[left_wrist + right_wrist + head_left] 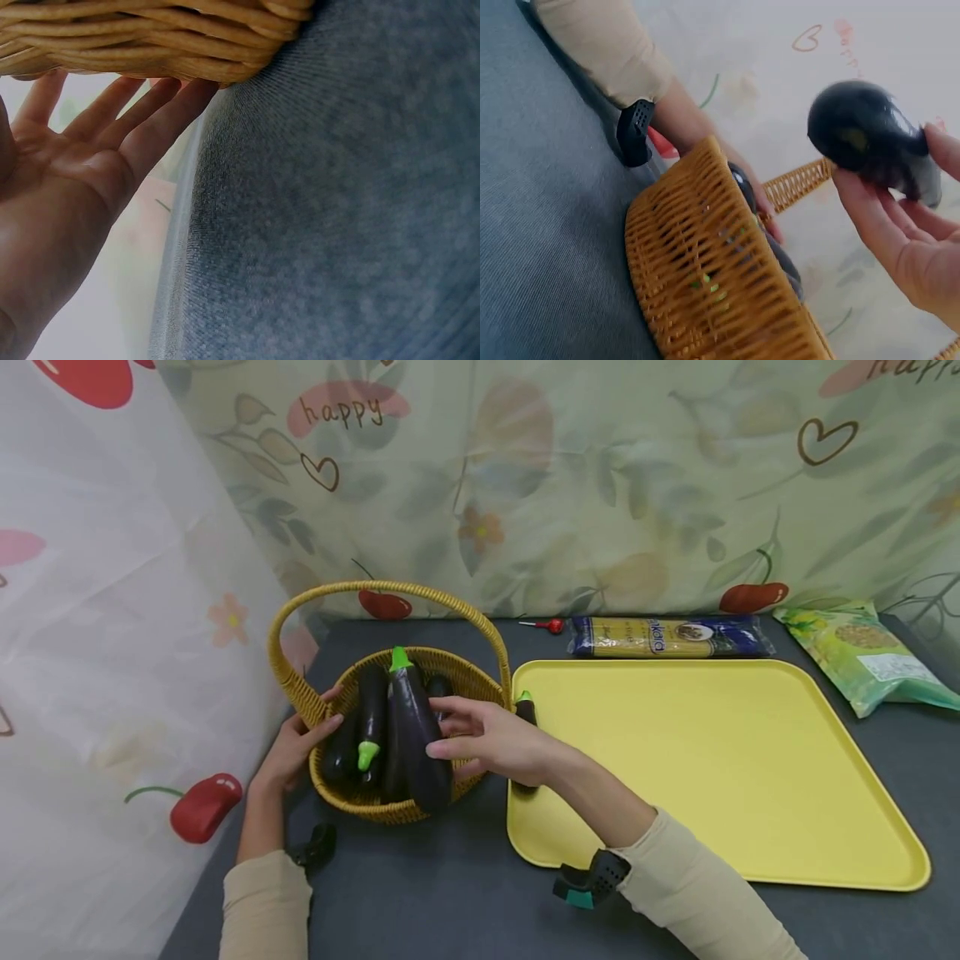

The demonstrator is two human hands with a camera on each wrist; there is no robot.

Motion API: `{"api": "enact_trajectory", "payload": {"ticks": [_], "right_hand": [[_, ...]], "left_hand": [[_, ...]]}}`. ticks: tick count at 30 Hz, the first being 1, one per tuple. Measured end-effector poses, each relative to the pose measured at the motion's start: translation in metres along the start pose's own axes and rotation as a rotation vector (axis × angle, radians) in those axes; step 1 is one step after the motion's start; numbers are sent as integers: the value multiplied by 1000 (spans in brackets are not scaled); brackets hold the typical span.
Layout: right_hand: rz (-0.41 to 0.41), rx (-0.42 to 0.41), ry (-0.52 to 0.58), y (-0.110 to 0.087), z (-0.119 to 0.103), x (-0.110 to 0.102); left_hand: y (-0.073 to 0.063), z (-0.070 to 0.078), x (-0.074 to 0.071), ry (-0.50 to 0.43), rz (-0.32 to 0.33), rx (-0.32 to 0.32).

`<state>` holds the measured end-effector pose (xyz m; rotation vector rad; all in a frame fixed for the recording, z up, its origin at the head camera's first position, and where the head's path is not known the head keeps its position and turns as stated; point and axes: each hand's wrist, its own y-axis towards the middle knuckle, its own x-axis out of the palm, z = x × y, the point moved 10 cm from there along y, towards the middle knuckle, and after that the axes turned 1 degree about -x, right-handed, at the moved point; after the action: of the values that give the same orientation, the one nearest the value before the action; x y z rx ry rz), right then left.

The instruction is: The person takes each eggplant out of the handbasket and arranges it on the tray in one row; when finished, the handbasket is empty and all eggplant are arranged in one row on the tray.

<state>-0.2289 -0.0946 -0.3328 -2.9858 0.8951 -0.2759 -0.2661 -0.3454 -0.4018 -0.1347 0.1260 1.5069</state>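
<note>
Long pkt (pixel 671 637) — nr grn bag (pixel 870 656)

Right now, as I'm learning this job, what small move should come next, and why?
Probably lower the eggplant into the basket: the right hand holds it raised over the basket, while the left hand grips the basket's side.

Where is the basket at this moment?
In the head view, the basket is left of the tray, its left rim held by the left hand.

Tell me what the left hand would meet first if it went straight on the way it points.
The wicker basket. The left hand touches its side, so going straight on would probably just push against it.
</note>
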Motion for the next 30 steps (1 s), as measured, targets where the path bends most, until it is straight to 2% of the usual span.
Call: {"api": "enact_trajectory", "payload": {"ticks": [4, 8, 15, 23, 26, 30], "right_hand": [[-34, 14, -9, -15, 5, -4], [-82, -10, 11, -29, 6, -4], [-89, -31, -11, -56, 6, -18], [-129, -124, -10, -84, 2, -43], [-113, -151, 2, -90, 1, -56], [-49, -159, 5, -92, 2, -74]], "left_hand": [[-1, 0, -1, -10, 5, 11], [-1, 0, -2, 5, 9, 13], [0, 0, -1, 7, 9, 1], [1, 1, 1, 8, 7, -2], [1, 1, 1, 10, 11, -3], [-1, 0, 0, 7, 18, -10]]}}
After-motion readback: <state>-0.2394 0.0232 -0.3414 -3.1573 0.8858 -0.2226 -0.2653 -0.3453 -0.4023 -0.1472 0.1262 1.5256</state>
